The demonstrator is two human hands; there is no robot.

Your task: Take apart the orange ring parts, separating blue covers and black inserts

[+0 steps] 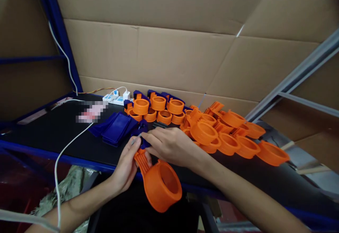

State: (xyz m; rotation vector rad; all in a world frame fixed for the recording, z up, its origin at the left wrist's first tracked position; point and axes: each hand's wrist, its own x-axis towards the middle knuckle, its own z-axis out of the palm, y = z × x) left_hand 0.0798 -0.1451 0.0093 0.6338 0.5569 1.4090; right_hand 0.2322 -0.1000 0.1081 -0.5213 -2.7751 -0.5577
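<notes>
My left hand (126, 167) is closed around the ribbed neck of an orange plastic ring holder (162, 187), whose wide round ring hangs tilted over the table's front edge. A dark blue plastic part (144, 143) sits at the neck's upper end. My right hand (172, 145) reaches over from the right with its fingers bent and closed on that blue part; its fingertips meet my left thumb there. Something small and greyish shows at the left thumb tip, too little to name. Fingers cover much of the joint between blue and orange.
Orange holders with blue parts (159, 103) stand stacked behind my hands. More plain orange holders (229, 144) are piled to the right. Flat dark blue plates (116, 128) lie left on the black tabletop (34, 134). A white power strip (113, 99) and a white cable (62, 151) are nearby.
</notes>
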